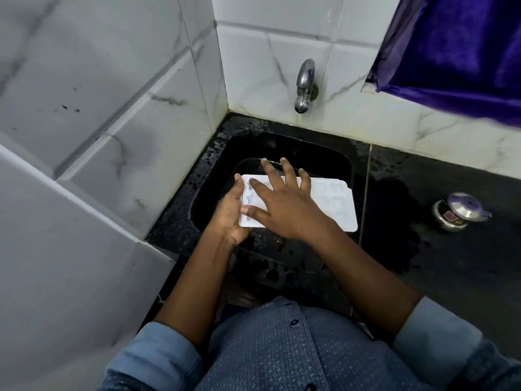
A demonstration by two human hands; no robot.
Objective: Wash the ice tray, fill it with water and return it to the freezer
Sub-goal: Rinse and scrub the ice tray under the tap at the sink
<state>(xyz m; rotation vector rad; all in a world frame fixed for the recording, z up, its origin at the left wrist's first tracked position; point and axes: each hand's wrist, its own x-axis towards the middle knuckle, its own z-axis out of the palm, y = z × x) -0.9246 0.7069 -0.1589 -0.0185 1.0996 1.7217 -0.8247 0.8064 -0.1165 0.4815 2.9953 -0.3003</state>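
- The ice tray [332,206], white and rectangular, is held over the near half of the sink [282,145], its long side running left to right and its cavities facing up.
- A star-shaped cavity is seen at the tray's left end; no writing or brand mark can be read on the tray.
- The tray's left short edge is grasped by the grip of the left hand [231,213]: the thumb is laid over the top rim and the palm is cupped under the edge.
- The grip of the right hand [284,204] is released: the hand is laid flat on the tray's upper face, with the fingers [288,173] spread straight and reaching past the far rim.
- The sink is black and is set into a black table [451,263], at a corner of white marbled wall tiles [127,114].
- A chrome tap [305,86] is fixed to the wall directly behind the sink, with its spout pointed down.
- Wet patches and drops are seen on the table around the sink.
- A small steel pot [459,211] with a lid is stood on the table well to the right of the sink; a red sticker [448,216] is borne on its side, and its print is too small to be read.
- A purple cloth [456,52] is hung above and to the right of the sink.
- A blue patterned shirt [282,356] with buttons is seen in front of the sink.
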